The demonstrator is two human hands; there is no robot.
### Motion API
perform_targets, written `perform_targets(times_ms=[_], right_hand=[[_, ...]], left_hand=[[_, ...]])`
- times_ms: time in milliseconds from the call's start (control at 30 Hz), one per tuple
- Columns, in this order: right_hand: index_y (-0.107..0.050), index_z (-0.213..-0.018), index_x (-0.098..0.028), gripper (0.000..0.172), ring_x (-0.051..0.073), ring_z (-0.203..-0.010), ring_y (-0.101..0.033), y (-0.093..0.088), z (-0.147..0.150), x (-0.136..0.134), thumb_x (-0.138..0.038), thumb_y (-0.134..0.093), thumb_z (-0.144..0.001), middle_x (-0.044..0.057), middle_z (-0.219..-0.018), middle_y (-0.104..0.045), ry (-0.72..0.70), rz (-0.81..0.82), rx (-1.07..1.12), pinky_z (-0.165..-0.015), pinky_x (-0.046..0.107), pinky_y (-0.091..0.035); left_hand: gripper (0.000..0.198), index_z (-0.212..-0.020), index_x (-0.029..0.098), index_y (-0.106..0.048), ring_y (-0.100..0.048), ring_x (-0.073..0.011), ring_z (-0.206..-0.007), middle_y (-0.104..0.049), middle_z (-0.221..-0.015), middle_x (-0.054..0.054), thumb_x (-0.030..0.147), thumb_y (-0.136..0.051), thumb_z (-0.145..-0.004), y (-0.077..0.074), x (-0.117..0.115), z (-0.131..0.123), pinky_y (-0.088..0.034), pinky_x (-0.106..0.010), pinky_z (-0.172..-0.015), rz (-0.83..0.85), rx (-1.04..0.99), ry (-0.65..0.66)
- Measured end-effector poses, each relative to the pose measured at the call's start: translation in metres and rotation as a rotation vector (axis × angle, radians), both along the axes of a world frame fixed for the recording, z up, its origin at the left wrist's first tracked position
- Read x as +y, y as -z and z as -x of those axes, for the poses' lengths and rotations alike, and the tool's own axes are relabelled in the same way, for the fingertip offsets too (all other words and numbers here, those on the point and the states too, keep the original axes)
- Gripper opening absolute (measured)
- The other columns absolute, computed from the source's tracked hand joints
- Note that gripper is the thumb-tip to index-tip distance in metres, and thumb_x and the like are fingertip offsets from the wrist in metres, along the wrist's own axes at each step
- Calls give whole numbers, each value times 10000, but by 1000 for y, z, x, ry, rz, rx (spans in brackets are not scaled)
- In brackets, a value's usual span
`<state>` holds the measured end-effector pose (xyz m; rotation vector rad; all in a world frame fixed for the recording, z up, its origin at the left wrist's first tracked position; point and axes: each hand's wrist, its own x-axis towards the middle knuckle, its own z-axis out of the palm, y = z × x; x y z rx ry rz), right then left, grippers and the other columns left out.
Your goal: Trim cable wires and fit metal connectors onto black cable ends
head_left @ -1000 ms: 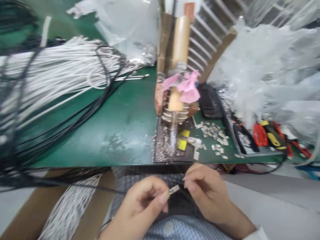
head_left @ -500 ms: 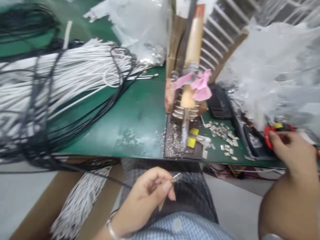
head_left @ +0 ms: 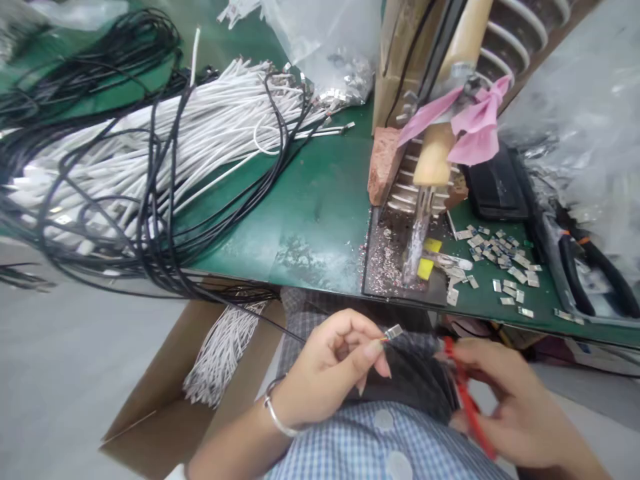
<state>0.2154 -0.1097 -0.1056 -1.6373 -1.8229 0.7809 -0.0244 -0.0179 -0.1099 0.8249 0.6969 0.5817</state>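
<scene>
My left hand [head_left: 345, 363] is over my lap, with thumb and fingers pinched on the end of a black cable [head_left: 260, 319]. A small silver USB connector [head_left: 393, 332] sticks out past the fingertips, with a bit of orange wire at its base. To the right, my right hand [head_left: 510, 400] is closed around a red-handled tool [head_left: 467, 400]. Motion blurs this tool, so its exact kind and its tip cannot be made out. The two hands are apart, and the tool does not touch the connector.
A soldering iron [head_left: 433, 157] with a pink ribbon slants over a dark plate [head_left: 387, 267]. Small metal connector pieces [head_left: 500, 253] lie beside it, near black-handled pliers [head_left: 595, 267] in a tray. White cables [head_left: 215, 133] pile up at left; a cardboard box [head_left: 155, 400] stands below.
My right hand has come from the tray at the right to over my lap, bringing the red-handled tool. My left hand still pinches the cable end. The view has shifted.
</scene>
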Motion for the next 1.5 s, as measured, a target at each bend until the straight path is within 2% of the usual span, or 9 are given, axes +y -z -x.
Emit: perform_targets(times_ms=[100,233,467,600,767,867,1067,1267,1500], right_hand=[[-537,-853,-204,443,123,-503,-522,0,29,13,-645,-573,-835,-21,-619,-562,-84,-60,51,-493,242,-422],[-497,-928,-199,346,116,-501,-495,1,42,24,-532,-573,-878,-40,-610,-544,-112,-80,1,-504,231,-373],[-478,-839,-209,332,127,-521,-424,11,45,24,-520,-595,-844,-52,-599,-470,-223,90,-57,-517,240,-305],[-445,-760,-221,280,123,-519,-409,16,48,25,-428,-609,-854,-57,-591,-440,-256,99,-53,-515,237,-278],[-468,-746,-211,186,113,-515,-395,9,44,29,-282,-584,-873,-62,-582,-437,-260,29,-55,-529,234,-279],[-487,-776,-204,143,111,-516,-401,5,41,30,-242,-599,-856,-66,-581,-447,-269,50,-79,-531,233,-277],[-410,-752,-220,236,97,-519,-349,6,41,29,-239,-614,-869,-86,-580,-375,-256,127,-70,-526,226,-258],[-442,-768,-212,206,88,-530,-342,10,42,31,-282,-575,-910,-79,-600,-355,-269,220,52,-520,220,-259],[-436,-720,-204,277,66,-508,-306,22,46,33,-364,-602,-875,-85,-594,-329,-298,349,370,-475,209,-233]], left_hand=[[154,-998,184,-548,-484,-36,-481,-693,-721,-4,307,-624,-946,1,-4,3,-403,-113,-459,-64,8,-23],[121,-1040,192,-545,-454,-27,-485,-698,-742,-3,267,-602,-963,0,-6,6,-362,-98,-452,-140,15,-53],[218,-921,177,-522,-436,-18,-443,-718,-734,-26,343,-662,-919,2,-5,6,-351,-96,-435,8,2,-36],[255,-897,175,-516,-448,-20,-439,-718,-712,-21,362,-689,-897,4,-4,7,-361,-92,-430,63,-33,-17],[253,-884,168,-530,-468,-30,-441,-719,-706,-26,368,-685,-899,4,0,6,-369,-103,-420,65,-32,-35],[259,-876,169,-532,-464,-30,-437,-711,-690,-18,373,-690,-895,4,1,4,-367,-106,-417,60,-28,-44],[238,-892,172,-538,-456,-26,-433,-721,-706,-19,362,-681,-904,6,1,6,-373,-106,-422,38,-5,-45],[238,-891,170,-536,-459,-20,-424,-724,-707,-18,364,-673,-910,7,1,7,-367,-99,-423,47,-35,-43],[207,-907,169,-529,-441,-17,-391,-736,-692,-25,340,-642,-938,16,4,7,-301,-93,-380,59,-168,-6]])
